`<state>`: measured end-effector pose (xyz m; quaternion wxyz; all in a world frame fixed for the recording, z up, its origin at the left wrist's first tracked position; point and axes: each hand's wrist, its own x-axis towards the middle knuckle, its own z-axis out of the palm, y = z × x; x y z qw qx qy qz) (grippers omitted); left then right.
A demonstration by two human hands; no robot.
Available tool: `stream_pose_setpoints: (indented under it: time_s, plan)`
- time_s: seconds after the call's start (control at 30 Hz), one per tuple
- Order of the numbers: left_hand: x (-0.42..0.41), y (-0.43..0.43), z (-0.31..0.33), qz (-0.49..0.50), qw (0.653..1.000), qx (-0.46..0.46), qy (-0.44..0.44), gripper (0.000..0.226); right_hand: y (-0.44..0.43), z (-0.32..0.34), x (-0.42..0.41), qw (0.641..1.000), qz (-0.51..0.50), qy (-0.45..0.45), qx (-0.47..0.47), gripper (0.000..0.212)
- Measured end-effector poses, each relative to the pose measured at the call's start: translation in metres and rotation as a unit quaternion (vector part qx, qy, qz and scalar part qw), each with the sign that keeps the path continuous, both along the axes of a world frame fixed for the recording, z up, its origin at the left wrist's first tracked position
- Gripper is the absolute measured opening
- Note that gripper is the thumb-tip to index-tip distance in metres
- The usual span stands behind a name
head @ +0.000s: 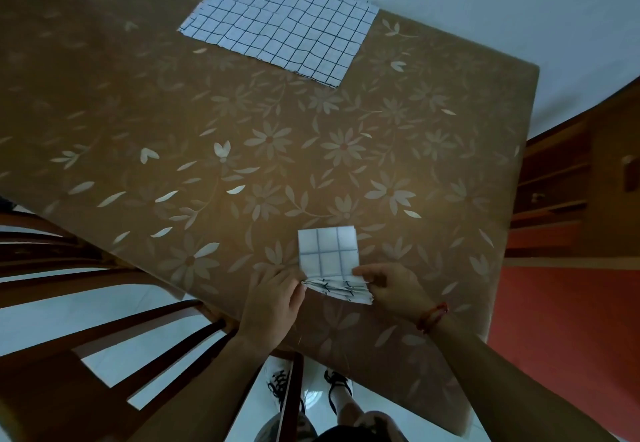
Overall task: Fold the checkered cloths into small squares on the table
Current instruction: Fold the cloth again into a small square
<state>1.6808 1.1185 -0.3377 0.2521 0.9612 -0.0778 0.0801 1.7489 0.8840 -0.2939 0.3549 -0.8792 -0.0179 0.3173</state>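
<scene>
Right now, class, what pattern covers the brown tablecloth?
Pale flowers and leaves on the tablecloth, seen in the head view.

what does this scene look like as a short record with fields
surface: brown floral-print tablecloth on table
near cloth: small folded white checkered cloth, layered near edge fanned open
left hand: pinching that edge's left end
right hand: pinching its right end
far cloth: large white checkered cloth, flat, unfolded
beside table: dark wooden chair

surface: table (242,123) under brown floral cover | far edge: checkered cloth (280,26) spread flat | near edge: small folded checkered cloth (329,251), layers fanned at its near end
</scene>
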Motion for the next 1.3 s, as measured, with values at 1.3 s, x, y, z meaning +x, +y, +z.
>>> stream_pose_setpoints:
  time_s: [1.3]
  plan:
    - [0.042,0.004,0.001,-0.054,0.981,0.154,0.109,0.045,0.027,-0.02,0.028,0.978,-0.121,-0.144,-0.092,0.012]
